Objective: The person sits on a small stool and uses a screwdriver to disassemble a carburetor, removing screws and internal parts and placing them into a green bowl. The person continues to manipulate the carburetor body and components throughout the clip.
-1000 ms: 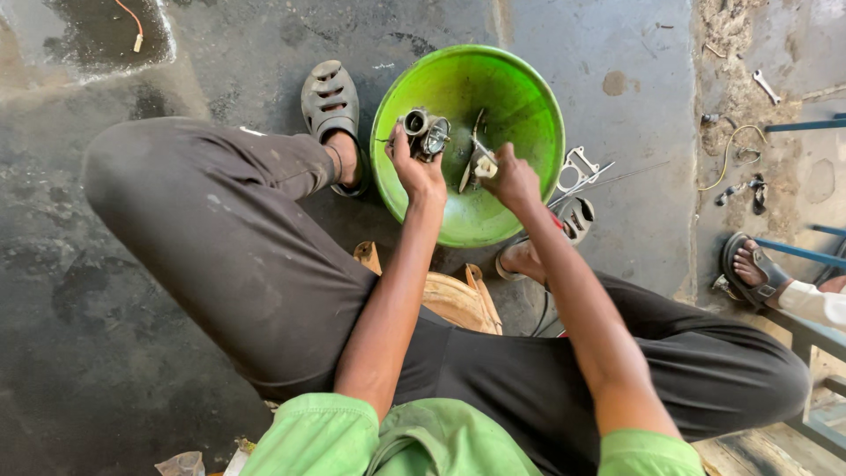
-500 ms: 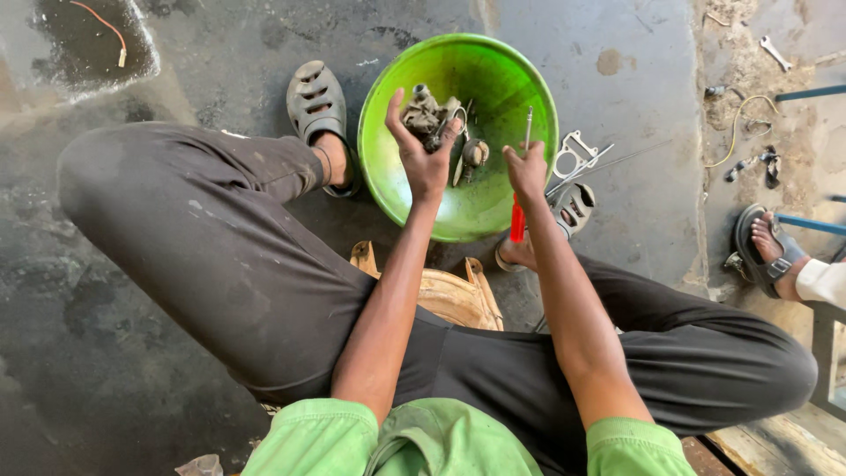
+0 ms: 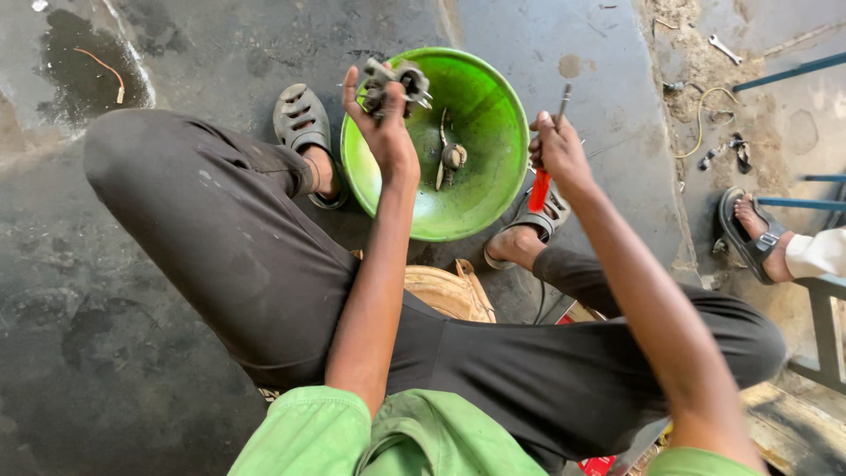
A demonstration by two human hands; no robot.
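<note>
My left hand (image 3: 381, 132) is raised over the left rim of a bright green plastic bowl (image 3: 493, 189) and grips a grey metal engine part (image 3: 398, 83) with small fittings sticking out of it. My right hand (image 3: 557, 152) is at the bowl's right rim, closed on a screwdriver (image 3: 548, 150) with a red handle, its shaft pointing up. Inside the bowl lie a small metal part (image 3: 454, 156) and a thin metal piece. I sit low with knees spread, in dark trousers and a green shirt.
The bowl stands on wet, oily concrete between my sandalled feet (image 3: 302, 123). A low wooden stool (image 3: 451, 291) is under me. Another person's sandalled foot (image 3: 754, 233) is at the right edge, by blue metal bars (image 3: 791, 70). A spanner (image 3: 724, 48) and small scrap lie on the dirty ground top right.
My left hand lifted the metal part up and to the bowl's left rim. My right hand swung out to the right rim, now holding the screwdriver upright.
</note>
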